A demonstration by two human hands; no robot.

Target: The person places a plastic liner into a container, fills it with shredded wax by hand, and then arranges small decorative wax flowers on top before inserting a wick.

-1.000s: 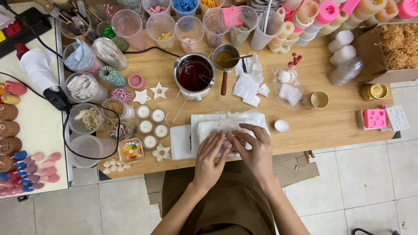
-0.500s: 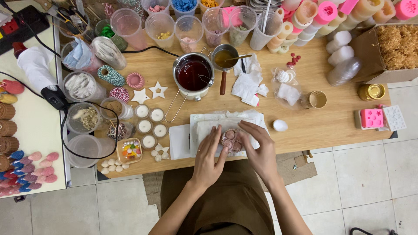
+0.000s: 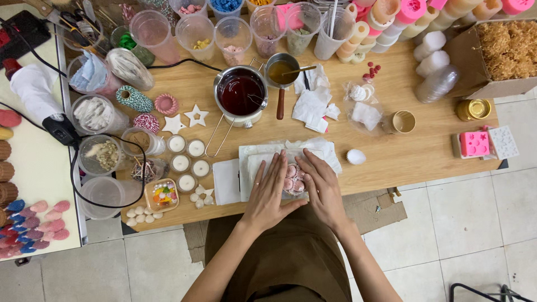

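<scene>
My left hand and my right hand rest side by side on a white tray lined with crumpled paper at the table's front edge. Between them lies a small cluster of pink, round wax pieces. The fingers of both hands are stretched out and touch the cluster from either side. Neither hand is closed around anything.
A pot of dark red liquid and a small pan of amber liquid stand behind the tray. Small white candles, star shapes, twine spools, plastic cups, a pink mould and a box of straw crowd the table.
My hands have drawn slightly apart, uncovering the pink wax pieces that were hidden beneath them a second ago.
</scene>
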